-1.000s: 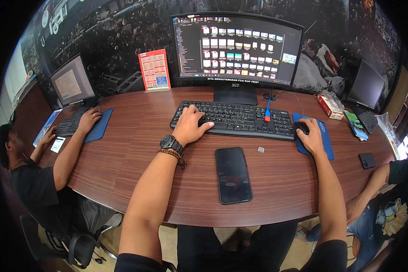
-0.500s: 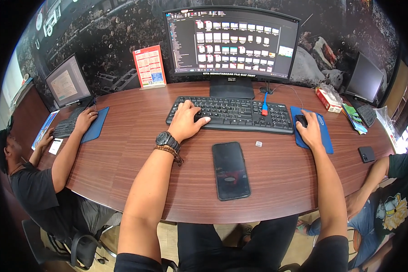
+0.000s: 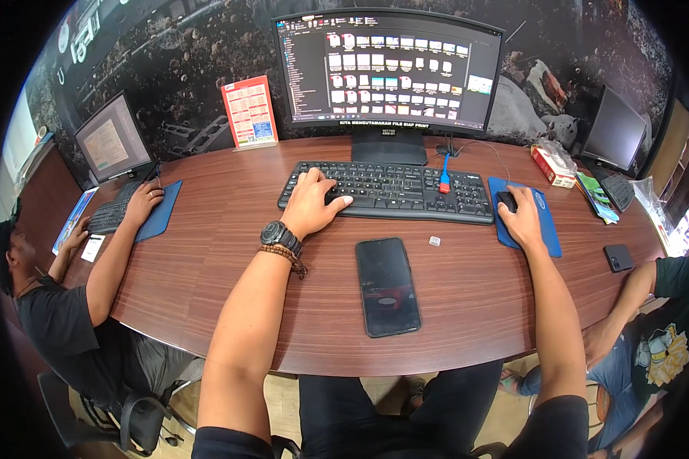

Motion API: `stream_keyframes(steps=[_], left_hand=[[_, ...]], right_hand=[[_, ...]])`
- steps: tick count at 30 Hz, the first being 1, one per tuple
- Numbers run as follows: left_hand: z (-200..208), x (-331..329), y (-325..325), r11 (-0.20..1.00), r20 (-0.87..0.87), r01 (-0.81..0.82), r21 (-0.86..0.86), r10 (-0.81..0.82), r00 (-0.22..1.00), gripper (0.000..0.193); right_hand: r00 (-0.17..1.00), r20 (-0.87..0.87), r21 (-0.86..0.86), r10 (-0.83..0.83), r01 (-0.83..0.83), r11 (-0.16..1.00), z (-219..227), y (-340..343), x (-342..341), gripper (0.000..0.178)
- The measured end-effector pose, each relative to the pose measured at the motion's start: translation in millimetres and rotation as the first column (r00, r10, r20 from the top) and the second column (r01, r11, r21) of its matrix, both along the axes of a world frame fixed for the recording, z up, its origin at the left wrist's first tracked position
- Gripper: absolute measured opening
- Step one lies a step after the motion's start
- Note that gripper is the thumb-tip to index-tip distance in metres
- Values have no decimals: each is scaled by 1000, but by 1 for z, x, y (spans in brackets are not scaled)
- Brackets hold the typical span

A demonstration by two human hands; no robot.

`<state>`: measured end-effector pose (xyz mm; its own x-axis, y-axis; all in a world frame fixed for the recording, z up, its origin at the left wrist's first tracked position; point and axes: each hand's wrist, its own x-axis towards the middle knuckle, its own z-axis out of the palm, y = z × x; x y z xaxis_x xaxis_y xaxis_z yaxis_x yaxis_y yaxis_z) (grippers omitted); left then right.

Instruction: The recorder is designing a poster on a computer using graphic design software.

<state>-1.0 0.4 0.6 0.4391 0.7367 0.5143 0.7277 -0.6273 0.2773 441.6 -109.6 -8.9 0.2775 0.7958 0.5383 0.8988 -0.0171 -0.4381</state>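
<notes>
Resting left hand (image 3: pixel 308 208) on keyboard (image 3: pixel 394 190) with fingers spread; cupping mouse (image 3: pixel 506 201) in right hand (image 3: pixel 523 219); might mis-key through sagging thumb (image 3: pixel 339 205)

White capitals (image 3: pixel 384 125) on the monitor's lower bezel (image 3: pixel 459 128), small print on a red card (image 3: pixel 250 115), pale wall letters (image 3: pixel 79 48)

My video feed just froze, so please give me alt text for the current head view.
The person's left hand rests on the left end of a black computer keyboard, and the right hand holds a black computer mouse on a blue mouse pad. Beyond, a monitor shows file icons; nearer, a smartphone lies on the wood-grain desk.
</notes>
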Motion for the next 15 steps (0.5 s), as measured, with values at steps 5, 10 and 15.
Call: stream_keyframes(steps=[5, 10, 15], left_hand=[[-2, -1, 0, 1000, 13, 0, -1, 0, 1000, 55], [0, 1, -1, 1000, 12, 2, -7, -2, 1000, 56], [0, 1, 0, 1000, 18, -10, -23, 10, 1000, 55]], right_hand=[[1000, 7, 8, 5, -5, 1000, -3, 1, 1, 54], [1000, 22, 6, 7, -7, 1000, -3, 3, 5, 54], [1000, 9, 11, 13, -13, 1000, -2, 2, 3, 53]])
